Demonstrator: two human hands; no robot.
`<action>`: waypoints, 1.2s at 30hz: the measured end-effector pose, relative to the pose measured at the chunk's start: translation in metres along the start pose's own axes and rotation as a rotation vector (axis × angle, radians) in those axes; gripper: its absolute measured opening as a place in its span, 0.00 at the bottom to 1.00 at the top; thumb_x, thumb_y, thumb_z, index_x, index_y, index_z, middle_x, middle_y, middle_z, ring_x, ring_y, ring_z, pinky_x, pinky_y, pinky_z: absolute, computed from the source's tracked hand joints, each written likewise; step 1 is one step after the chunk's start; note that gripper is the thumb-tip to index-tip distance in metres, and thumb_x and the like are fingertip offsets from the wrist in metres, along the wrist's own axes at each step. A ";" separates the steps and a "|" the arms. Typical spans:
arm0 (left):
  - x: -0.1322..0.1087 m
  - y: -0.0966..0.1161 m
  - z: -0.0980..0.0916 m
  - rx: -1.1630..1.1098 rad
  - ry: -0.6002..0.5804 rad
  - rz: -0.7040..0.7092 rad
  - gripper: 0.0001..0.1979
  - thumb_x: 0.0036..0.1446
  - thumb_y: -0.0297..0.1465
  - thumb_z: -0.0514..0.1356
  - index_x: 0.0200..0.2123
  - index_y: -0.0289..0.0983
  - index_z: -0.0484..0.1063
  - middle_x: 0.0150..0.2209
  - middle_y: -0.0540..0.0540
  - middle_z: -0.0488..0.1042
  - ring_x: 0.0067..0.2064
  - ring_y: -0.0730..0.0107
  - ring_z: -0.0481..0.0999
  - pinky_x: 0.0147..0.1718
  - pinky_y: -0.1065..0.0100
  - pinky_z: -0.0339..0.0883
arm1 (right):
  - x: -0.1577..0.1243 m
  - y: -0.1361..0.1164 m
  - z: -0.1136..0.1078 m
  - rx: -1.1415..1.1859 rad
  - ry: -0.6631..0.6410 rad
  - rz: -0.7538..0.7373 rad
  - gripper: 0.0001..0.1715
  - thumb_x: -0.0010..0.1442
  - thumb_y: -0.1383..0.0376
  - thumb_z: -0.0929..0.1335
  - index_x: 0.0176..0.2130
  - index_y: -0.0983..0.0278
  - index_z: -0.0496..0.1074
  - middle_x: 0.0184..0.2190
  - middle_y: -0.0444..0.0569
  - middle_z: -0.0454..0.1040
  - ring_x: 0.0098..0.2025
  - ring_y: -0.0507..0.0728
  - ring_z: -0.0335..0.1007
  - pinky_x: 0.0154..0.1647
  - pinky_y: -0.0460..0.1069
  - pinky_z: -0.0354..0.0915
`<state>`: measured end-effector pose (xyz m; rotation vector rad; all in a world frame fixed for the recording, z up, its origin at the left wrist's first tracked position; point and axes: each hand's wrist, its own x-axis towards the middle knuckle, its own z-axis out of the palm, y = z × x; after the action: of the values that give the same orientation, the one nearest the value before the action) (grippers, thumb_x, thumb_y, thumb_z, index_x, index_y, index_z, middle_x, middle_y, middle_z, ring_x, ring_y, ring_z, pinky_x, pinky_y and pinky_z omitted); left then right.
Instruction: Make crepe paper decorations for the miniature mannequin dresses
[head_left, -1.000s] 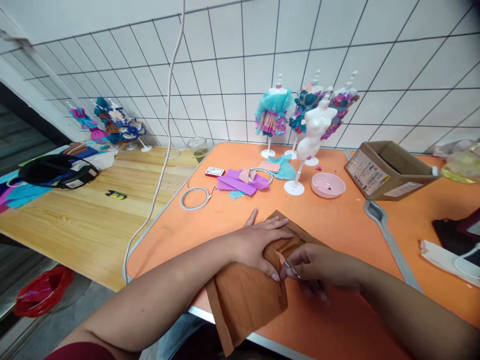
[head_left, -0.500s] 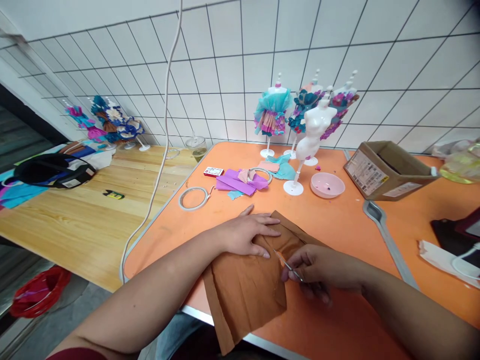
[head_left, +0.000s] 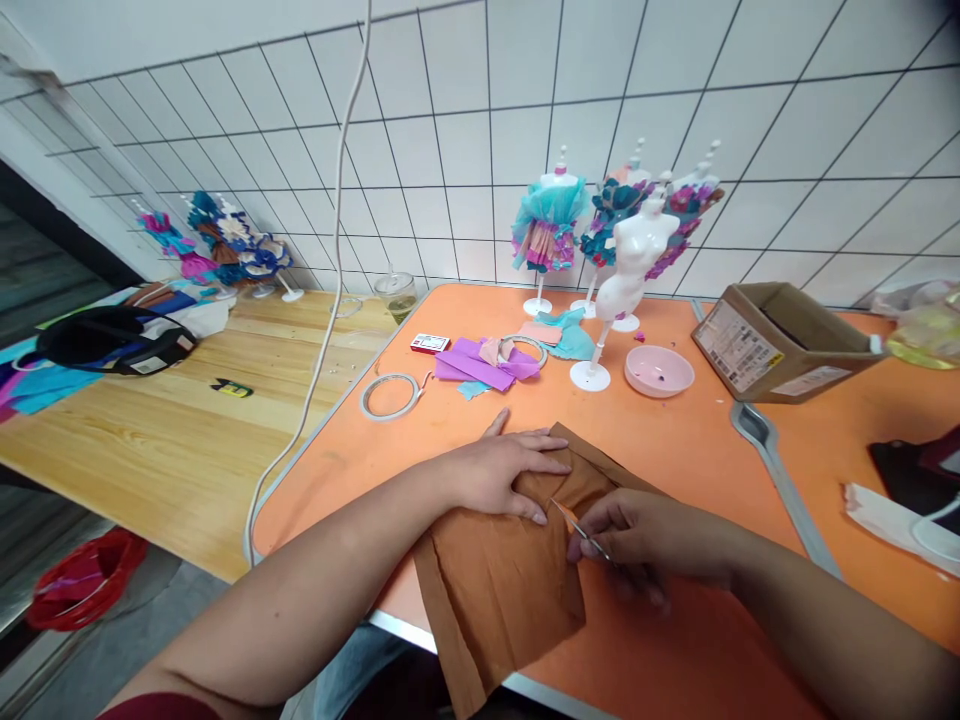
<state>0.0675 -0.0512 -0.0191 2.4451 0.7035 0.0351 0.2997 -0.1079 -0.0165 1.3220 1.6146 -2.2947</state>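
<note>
A sheet of brown crepe paper (head_left: 502,590) lies on the orange table, its lower end hanging over the front edge. My left hand (head_left: 499,475) rests flat on its upper part, fingers spread. From the right, my right hand (head_left: 630,535) grips a slim pair of metal scissors (head_left: 592,540). Their tips point up and left into a slit in the paper, close to my left thumb. Orange tabletop shows through the slit. The scissor handles are mostly hidden by my fingers.
Beyond my hands are purple paper strips (head_left: 476,365), a roll of tape (head_left: 390,396), a bare white mannequin (head_left: 634,250) and a pink bowl (head_left: 659,372). Dressed mannequins (head_left: 551,230) stand by the wall. To the right sits a cardboard box (head_left: 780,345). A white cable (head_left: 339,200) hangs left.
The whole view has shifted slightly, so everything appears a little further right. My left hand stays flat on the paper, and the scissors stay at the slit in my right hand.
</note>
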 end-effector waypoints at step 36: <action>0.003 0.002 0.007 -0.021 0.022 0.037 0.35 0.50 0.47 0.64 0.60 0.44 0.62 0.67 0.40 0.53 0.68 0.53 0.47 0.63 0.43 0.22 | -0.001 -0.001 -0.003 0.018 -0.020 0.029 0.23 0.55 0.50 0.69 0.39 0.67 0.75 0.17 0.41 0.69 0.12 0.44 0.59 0.13 0.38 0.57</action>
<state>0.0726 -0.0548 -0.0244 2.4405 0.6645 0.0833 0.3013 -0.1054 -0.0153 1.3132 1.5620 -2.3036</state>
